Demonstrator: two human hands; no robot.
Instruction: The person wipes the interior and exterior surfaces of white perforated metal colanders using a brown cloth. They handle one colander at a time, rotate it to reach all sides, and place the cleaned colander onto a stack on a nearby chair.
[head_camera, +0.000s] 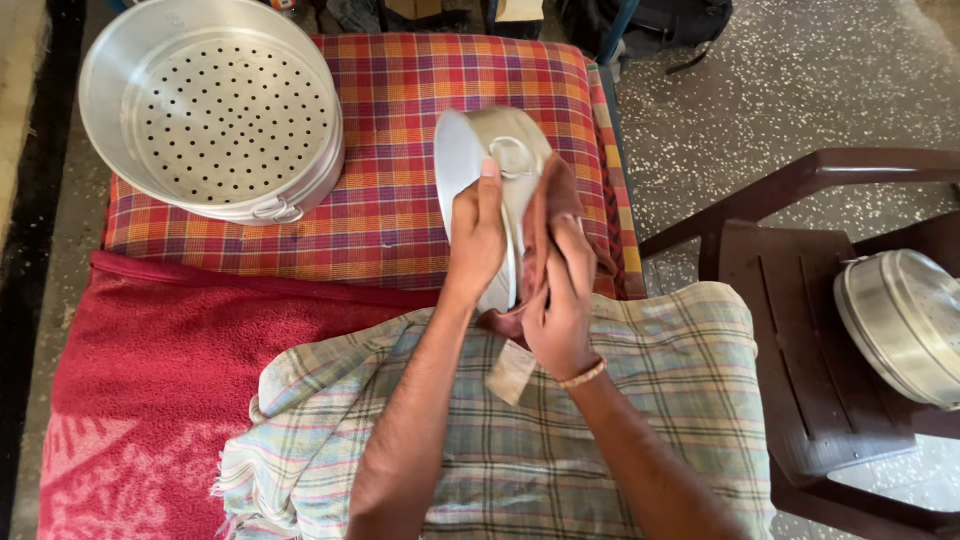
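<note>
Head view, looking down on a seated person's lap and the bed in front. Item held: round metal lid (478, 190), silver, with a ring handle on its outer face, stood on edge above the person's lap and tilted slightly. Left hand (476, 235) clamped on the lid's rim, fingers up over the edge. Right hand (562, 300), a bead band at the wrist, closed on a reddish-brown cloth (545, 215) pressed against the lid's outer face. Lap covered by a pale checked wrap (640, 400). Beyond the hands: red and orange plaid blanket (420, 110) spread over the bed, with a red towel (150, 380) lying along its near edge. Large perforated steamer tray (215, 105), silver, resting tilted on the plaid blanket, well apart from the lid. At far right: dark brown plastic chair (790, 330) on speckled floor (800, 80), carrying a second closed metal vessel (905, 320).
</note>
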